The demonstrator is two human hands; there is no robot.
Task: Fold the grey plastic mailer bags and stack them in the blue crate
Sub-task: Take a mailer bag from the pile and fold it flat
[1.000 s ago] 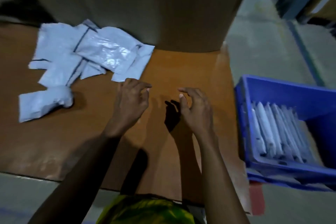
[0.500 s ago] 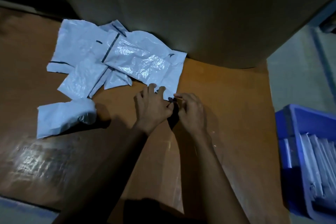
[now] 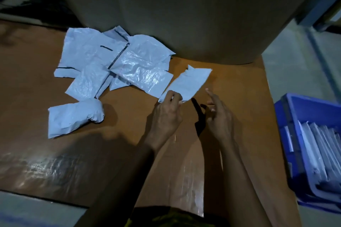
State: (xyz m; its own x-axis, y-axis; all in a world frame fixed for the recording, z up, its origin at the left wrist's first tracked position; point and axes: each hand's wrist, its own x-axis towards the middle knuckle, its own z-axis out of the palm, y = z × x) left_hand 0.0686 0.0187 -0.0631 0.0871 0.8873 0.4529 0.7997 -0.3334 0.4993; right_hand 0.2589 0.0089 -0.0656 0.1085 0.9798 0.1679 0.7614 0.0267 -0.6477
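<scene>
— Where does the camera sit?
— On the person's head, the only view: wide-angle, facing forward and steeply down onto the worktop (image 3: 239, 83).
— How near?
— Close. Forearms rise from the bottom edge, left hand (image 3: 164, 116) and right hand (image 3: 219, 118) mid-frame; the right edge cuts the blue crate (image 3: 284, 125).

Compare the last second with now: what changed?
The left hand reached the pile, pinched one mailer and drew it out rightward onto bare table; the right hand hovers open beside it. The pile, the bulging bag and the blue crate stayed put.
</scene>
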